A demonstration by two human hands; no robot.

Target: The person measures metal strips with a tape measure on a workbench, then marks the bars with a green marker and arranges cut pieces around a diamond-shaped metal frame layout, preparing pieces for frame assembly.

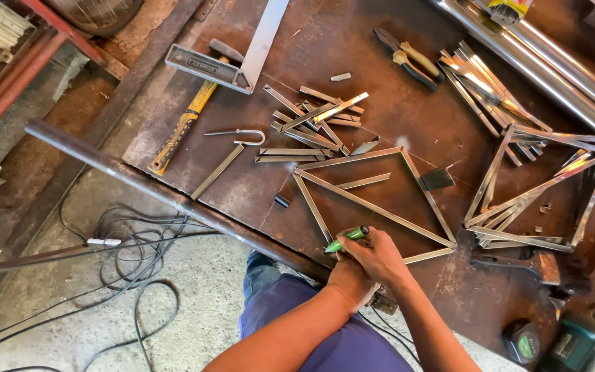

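Note:
My right hand [380, 256] holds a green marker [347, 239], its tip pointing left and down near the left strip of a triangular frame of thin metal strips [374, 207] lying flat on the rusty steel table [352, 41]. My left hand [348, 281] sits just under the right one at the table's near edge, touching it. The left hand's fingers are hidden by the right hand. A short loose strip [363, 182] lies inside the frame.
A pile of cut strips [315, 120] lies behind the frame, and stacked triangular frames [538, 200] lie to the right. Also on the table: yellow-handled hammer [180, 131], metal square [218, 69], pliers [408, 58], steel tubes [552, 69], tape measure [521, 341]. Cables [125, 262] lie on the floor.

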